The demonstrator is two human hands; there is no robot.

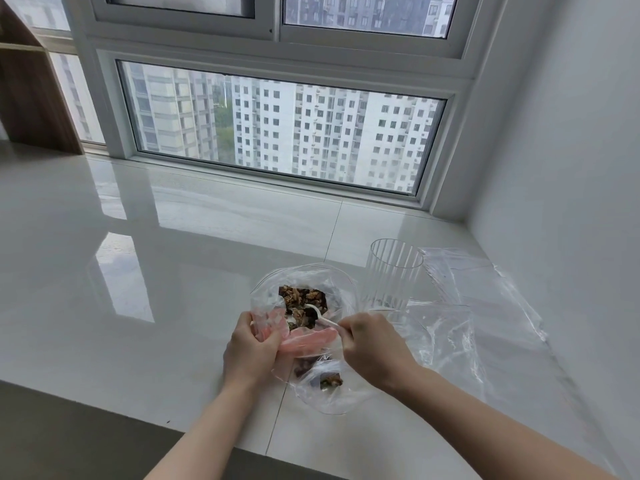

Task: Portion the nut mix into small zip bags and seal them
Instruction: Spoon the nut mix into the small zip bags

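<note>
On the white counter (173, 237), the large bag of nut mix (304, 299) lies at twelve o'clock from both hands. The small zip bag (322, 379) sits at six o'clock, below them. The left hand (251, 351) pinches its pink-edged mouth; the right hand (370, 344), nearer the nuts, is clamped on a white spoon (320, 315) whose long axis points toward eleven o'clock.

I see a glossy white bench (173, 271) carrying a nut bag (304, 292), a ribbed cup (393, 271) at its three o'clock, and empty bags (485, 299) beyond.
</note>
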